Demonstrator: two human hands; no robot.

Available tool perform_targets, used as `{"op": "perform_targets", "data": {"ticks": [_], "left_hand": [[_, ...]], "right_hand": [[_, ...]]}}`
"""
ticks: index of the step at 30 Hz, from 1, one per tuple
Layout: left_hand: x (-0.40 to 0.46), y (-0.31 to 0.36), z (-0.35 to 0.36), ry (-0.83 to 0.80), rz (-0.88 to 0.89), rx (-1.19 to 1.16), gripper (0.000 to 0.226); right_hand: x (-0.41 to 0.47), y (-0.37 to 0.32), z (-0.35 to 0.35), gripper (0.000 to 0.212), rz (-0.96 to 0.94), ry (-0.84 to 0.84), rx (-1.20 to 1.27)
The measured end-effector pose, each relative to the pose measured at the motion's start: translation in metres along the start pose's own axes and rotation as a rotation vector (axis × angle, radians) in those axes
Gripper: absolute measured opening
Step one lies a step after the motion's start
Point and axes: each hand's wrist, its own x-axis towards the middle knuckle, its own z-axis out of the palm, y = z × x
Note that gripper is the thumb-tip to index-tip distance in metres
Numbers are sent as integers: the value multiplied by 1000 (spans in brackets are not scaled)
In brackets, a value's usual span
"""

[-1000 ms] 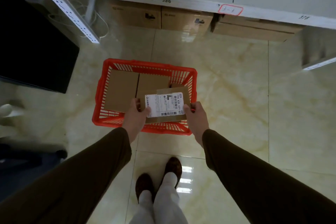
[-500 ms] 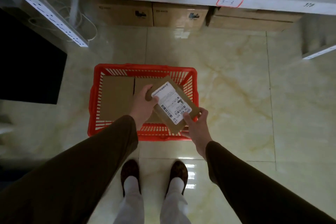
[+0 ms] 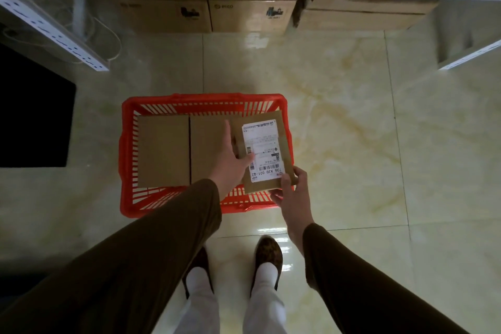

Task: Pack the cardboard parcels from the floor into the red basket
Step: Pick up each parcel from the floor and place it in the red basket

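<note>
Flat brown cardboard parcel (image 3: 264, 152) with white barcode label, over red basket (image 3: 127, 154) at 3 o'clock; gripped by left hand (image 3: 230, 160) fingers, pinched by right hand (image 3: 294, 192) fingers.

Two parcels (image 3: 187, 152) lie side by side in the basket (image 3: 127, 160). A labelled parcel (image 3: 264, 152) is at its right end. Boxes (image 3: 208, 12) stand far behind.
</note>
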Motion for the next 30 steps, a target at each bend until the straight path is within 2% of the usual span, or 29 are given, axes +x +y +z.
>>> {"op": "perform_targets", "data": {"ticks": [3, 5, 9, 14, 20, 24, 30], "left_hand": [[2, -12, 3, -30, 1, 14, 51], [0, -17, 6, -48, 10, 9, 44], [2, -21, 10, -44, 33, -11, 50], [4, -28, 8, -51, -37, 19, 55], [10, -33, 11, -12, -55, 51, 63], [16, -40, 10, -20, -82, 117, 68], [28, -50, 13, 19, -49, 242, 88]], "right_hand": [[5, 3, 0, 21, 28, 28, 22], [8, 4, 3, 22, 36, 51, 42], [13, 9, 11, 21, 36, 152, 66], [15, 16, 14, 21, 67, 179, 69], [27, 23, 20, 33, 140, 212, 85], [37, 26, 25, 40, 226, 284, 200], [51, 31, 30, 30, 317, 376, 218]]}}
